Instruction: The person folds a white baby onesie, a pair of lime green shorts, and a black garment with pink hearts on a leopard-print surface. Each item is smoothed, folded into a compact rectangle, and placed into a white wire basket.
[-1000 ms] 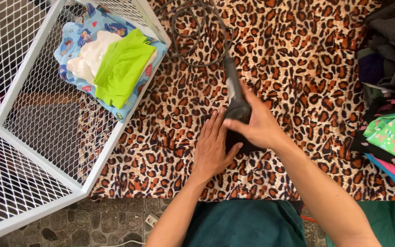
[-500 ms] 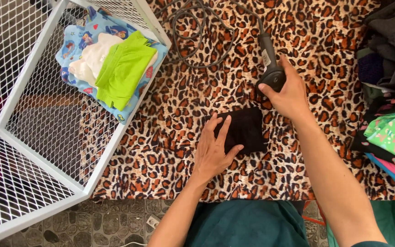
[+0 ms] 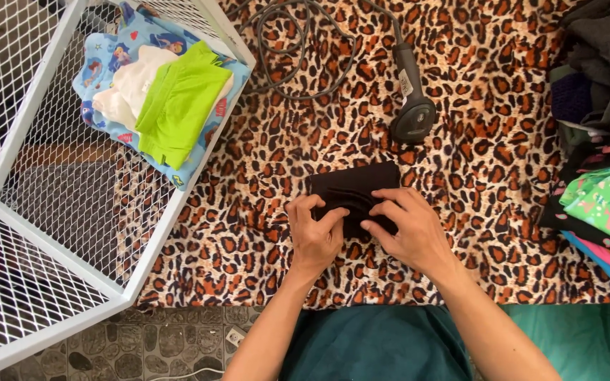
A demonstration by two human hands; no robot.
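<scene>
Your two hands are both on a small black cloth [image 3: 353, 188] that lies flat on the leopard-print blanket [image 3: 474, 106], right in front of you. Your left hand [image 3: 315, 231] has its fingers [image 3: 303, 206] curled down onto the near left edge, and the thumb pokes across toward the middle. Your right hand [image 3: 409, 227] lies on the near right part, with its fingers [image 3: 388, 209] bent and pinching the cloth. Neither hand is open wide; both are closed softly on the cloth, and their tips nearly meet in the middle.

The cloth looks soft, thin and light. It will likely bend and fold wherever you push it, and it will not break. It may slide a bit on the blanket, so the edges and corners look like the best spots to pinch.

A dark hand scanner [image 3: 412, 106] lies just past the cloth, apart from it, with its grey cord [image 3: 298, 42] in loops further away. On your left stands a white wire basket [image 3: 178, 204] holding a green cloth [image 3: 178, 106] on a white one and a blue picture-print one. On your right sits a pile of bright clothes [image 3: 601, 197].
</scene>
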